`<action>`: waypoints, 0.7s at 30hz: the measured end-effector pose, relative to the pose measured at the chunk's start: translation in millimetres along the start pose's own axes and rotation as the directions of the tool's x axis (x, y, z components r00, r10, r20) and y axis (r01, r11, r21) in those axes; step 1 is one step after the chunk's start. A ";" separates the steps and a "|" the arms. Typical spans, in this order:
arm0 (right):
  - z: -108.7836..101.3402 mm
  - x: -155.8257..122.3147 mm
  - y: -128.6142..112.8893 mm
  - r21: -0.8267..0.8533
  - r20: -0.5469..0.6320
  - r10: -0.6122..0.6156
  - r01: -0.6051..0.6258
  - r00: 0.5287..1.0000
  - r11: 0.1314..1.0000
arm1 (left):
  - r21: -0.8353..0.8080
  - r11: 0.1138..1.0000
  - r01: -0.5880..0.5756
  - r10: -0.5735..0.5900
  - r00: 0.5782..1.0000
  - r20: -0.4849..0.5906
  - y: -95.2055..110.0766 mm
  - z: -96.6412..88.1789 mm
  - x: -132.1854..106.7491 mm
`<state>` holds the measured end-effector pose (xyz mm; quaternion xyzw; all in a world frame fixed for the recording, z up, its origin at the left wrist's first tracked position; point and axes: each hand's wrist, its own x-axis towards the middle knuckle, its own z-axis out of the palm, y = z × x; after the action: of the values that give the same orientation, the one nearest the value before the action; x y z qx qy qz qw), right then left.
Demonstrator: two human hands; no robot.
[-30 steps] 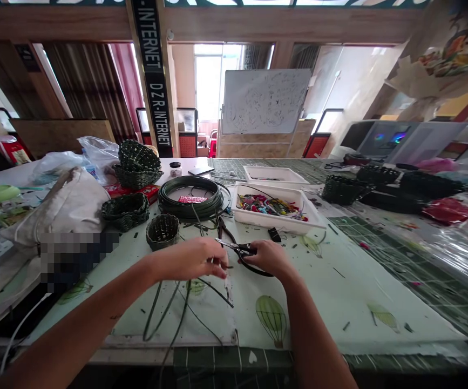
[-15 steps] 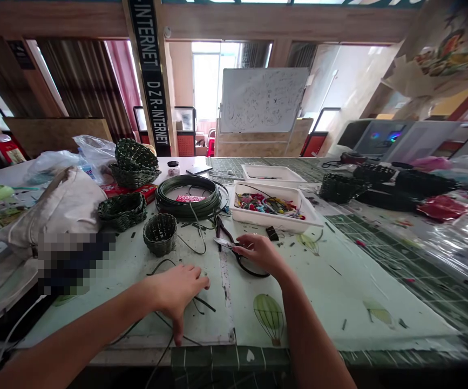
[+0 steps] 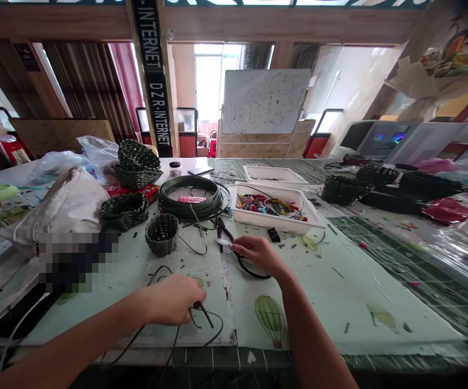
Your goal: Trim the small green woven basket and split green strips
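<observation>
Cords (image 3: 206, 315), thin and dark green, inside and beneath left hand (image 3: 173, 300); short ends protruding past it on the right, longer lengths trailing back toward the near edge. Left hand closed on them with no gap visible; exact count hidden. Scissors (image 3: 224, 243) at the fingertips of right hand (image 3: 260, 254), silver blades pointing left, remainder covered. Right hand drawn shut around them. Black curved handle (image 3: 255, 274) just below that hand, black tool (image 3: 226, 230) just beyond the blades; whether one piece, not determinable.

Small woven basket (image 3: 161, 237) ahead of left hand, upright, apart from it. Coil of dark green cord (image 3: 189, 212) farther ahead, red packet (image 3: 192, 199) showing within its ring. White tray (image 3: 274, 223) of multicoloured pieces beyond right hand; black clip (image 3: 273, 234) between the two.

Pale green tablecloth (image 3: 310, 302) beneath both hands, printed with balloons, creased, littered with dark offcuts. Darker green checked cloth (image 3: 379, 259) to the right of right hand. More woven baskets (image 3: 130, 210) at far left, beside beige bag (image 3: 74, 202); others (image 3: 345, 189) at far right.

Room well beyond both hands: whiteboard (image 3: 266, 101) with handwriting, pillar (image 3: 153, 81) lettered "INTERNET", brown curtains (image 3: 83, 81), bright window (image 3: 208, 81).
</observation>
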<state>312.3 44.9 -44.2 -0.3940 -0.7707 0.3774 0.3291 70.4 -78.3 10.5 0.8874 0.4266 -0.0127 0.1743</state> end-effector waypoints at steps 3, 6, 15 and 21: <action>-0.3 -0.9 -4.1 0.124 0.060 0.001 -0.008 0.998 0.992 | -0.219 0.975 -0.038 -0.005 0.981 -0.195 -7.0 -31.0 -1.8; -2.8 -1.6 -6.1 0.324 0.146 0.011 -0.058 0.989 0.944 | -0.443 0.896 0.001 -0.214 0.877 -0.430 -26.9 -65.0 -3.8; -5.6 -0.9 -15.5 0.797 0.216 0.004 -0.179 0.976 0.577 | -0.611 0.784 0.104 -0.493 0.703 -0.513 -60.4 -76.2 10.9; 2.8 -4.6 -22.9 0.786 0.084 0.019 -0.078 0.996 0.614 | -0.592 0.805 0.026 -0.383 0.785 -0.487 -27.5 -57.1 38.1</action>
<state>304.0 30.8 -27.2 -0.2174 -0.5267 0.6991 0.4320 66.4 -15.5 49.4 0.7025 0.5416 0.3656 0.2818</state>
